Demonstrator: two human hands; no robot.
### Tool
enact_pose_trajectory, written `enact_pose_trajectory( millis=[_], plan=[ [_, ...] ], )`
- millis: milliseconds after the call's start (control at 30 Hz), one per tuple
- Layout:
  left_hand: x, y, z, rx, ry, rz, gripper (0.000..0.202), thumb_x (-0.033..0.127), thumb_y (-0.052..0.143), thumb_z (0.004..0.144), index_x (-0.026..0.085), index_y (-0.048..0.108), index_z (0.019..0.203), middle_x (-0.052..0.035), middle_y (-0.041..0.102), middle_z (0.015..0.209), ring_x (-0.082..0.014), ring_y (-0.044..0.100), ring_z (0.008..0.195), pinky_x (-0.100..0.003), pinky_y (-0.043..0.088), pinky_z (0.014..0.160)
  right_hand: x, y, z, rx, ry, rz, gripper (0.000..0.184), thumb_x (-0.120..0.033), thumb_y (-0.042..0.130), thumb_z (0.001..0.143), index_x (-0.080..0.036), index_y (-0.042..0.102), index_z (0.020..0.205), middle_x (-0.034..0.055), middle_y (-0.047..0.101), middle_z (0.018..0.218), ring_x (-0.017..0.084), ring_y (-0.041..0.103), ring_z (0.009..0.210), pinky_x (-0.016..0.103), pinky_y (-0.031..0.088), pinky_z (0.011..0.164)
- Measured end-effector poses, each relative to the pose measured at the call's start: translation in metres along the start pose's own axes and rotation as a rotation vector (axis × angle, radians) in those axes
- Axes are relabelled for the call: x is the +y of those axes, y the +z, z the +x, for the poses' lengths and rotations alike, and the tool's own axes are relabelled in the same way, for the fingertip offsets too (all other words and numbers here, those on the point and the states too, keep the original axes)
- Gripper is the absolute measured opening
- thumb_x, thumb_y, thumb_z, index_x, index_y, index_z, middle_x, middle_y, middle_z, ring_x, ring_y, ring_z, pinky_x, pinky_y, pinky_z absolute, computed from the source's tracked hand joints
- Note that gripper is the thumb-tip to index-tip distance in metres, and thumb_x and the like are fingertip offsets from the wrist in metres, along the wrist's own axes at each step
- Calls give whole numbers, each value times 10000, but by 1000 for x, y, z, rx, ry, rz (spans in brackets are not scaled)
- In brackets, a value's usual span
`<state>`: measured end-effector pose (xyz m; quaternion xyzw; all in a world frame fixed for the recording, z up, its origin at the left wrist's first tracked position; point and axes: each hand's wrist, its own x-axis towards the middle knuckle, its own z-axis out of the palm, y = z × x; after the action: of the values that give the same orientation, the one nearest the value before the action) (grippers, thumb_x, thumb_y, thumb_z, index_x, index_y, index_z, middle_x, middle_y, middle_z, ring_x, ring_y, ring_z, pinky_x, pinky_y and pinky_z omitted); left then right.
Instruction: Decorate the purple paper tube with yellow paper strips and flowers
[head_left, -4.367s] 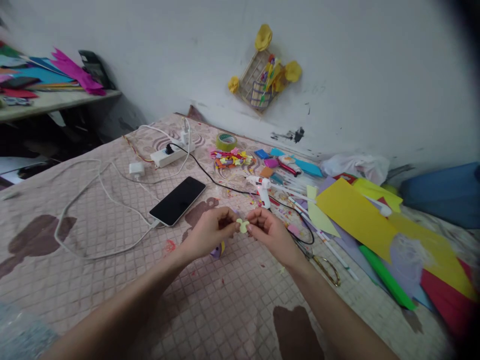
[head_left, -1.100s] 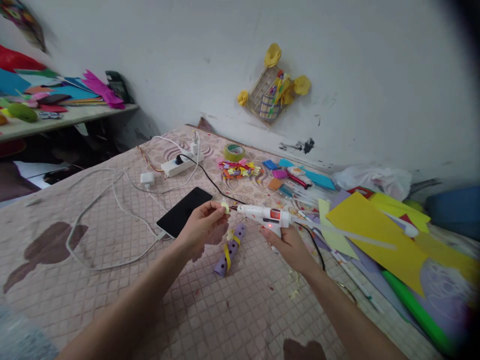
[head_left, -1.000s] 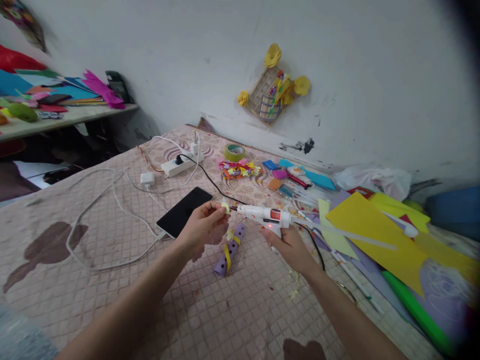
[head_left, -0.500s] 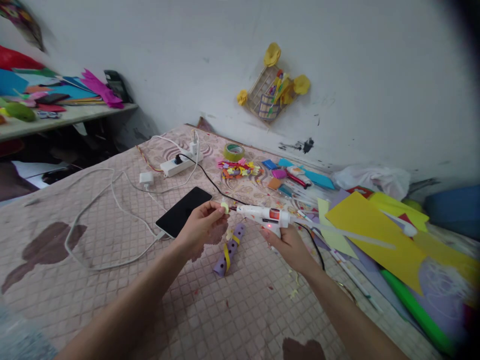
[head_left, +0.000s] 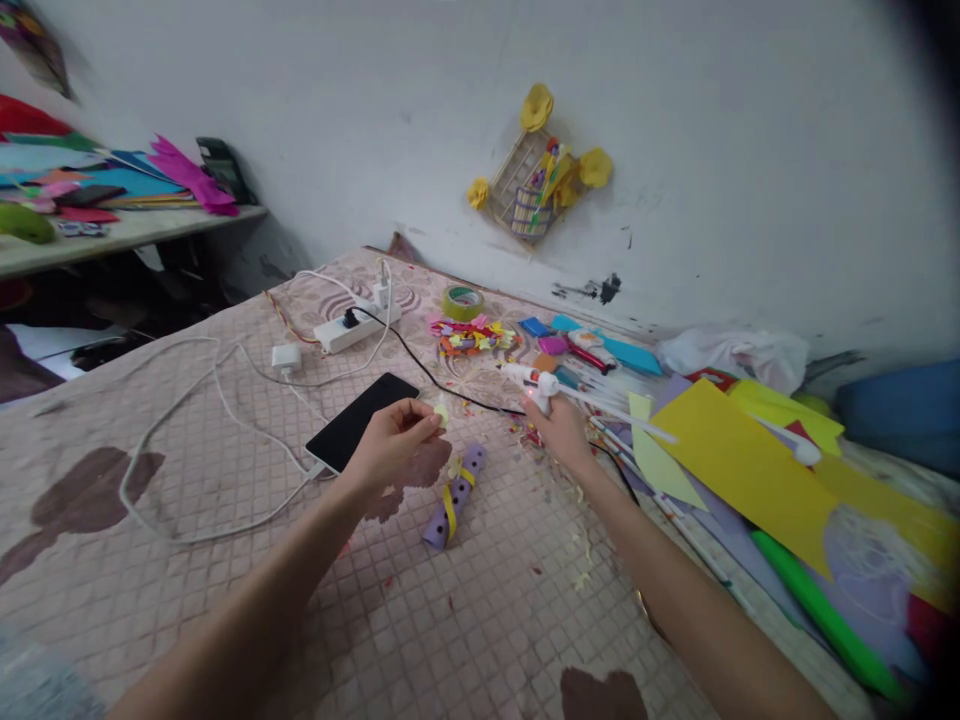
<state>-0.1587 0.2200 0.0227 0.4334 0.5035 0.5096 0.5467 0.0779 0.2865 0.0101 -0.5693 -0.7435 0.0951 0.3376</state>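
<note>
Between the fingertips of my left hand (head_left: 397,432) is a small pale yellow paper piece (head_left: 441,415), held above the table beside the dark phone or tablet (head_left: 363,420). My right hand (head_left: 561,432) is wrapped round the handle of a white glue gun (head_left: 529,376), its nozzle pointing left. A long clear glue stick (head_left: 622,412) sticks out of the gun's back. On the cloth between my hands lies a purple paper roll (head_left: 455,497) with dark dots, a yellow strip wound round it and a pale flower at its side.
A white power strip (head_left: 352,328) and looping white cable lie at the left. Green tape (head_left: 463,302) and a pile of colourful paper cutouts (head_left: 474,336) sit toward the wall. Yellow sheets (head_left: 742,470) cover the right side. A yellow-flowered decoration (head_left: 534,190) hangs on the wall.
My right hand has moved the glue gun away from the paper piece, farther back toward the wall. My left hand stays nearly in place, still pinching the piece.
</note>
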Motion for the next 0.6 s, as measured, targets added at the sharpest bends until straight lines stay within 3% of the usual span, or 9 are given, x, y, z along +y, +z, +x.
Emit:
enact_pose_trajectory(
  millis=[200, 400, 600],
  plan=[
    [-1, -7, -1, -107, 34, 356, 159, 290, 604, 691, 142, 547, 695, 8, 568, 601, -82, 509, 527, -191, 364, 483, 25, 19, 22, -15, -50, -48, 356, -406, 478, 797, -127, 594, 986, 135, 647, 875, 272, 579, 812, 368, 432, 724],
    [-11, -7, -5, -263, -25, 488, 129, 269, 545, 713, 161, 510, 652, 9, 567, 565, -96, 529, 505, -202, 380, 473, 39, 16, 6, 3, -83, -26, 380, -368, 512, 781, -148, 521, 1091, 137, 594, 996, 267, 538, 899, 396, 435, 761],
    [-14, -3, -6, -247, 42, 648, 116, 265, 543, 698, 161, 547, 646, -14, 619, 650, -109, 556, 563, -209, 400, 514, 43, 12, -7, 0, -88, 25, 404, -353, 519, 789, -174, 482, 1149, 121, 571, 1035, 242, 535, 900, 399, 441, 776]
  ],
)
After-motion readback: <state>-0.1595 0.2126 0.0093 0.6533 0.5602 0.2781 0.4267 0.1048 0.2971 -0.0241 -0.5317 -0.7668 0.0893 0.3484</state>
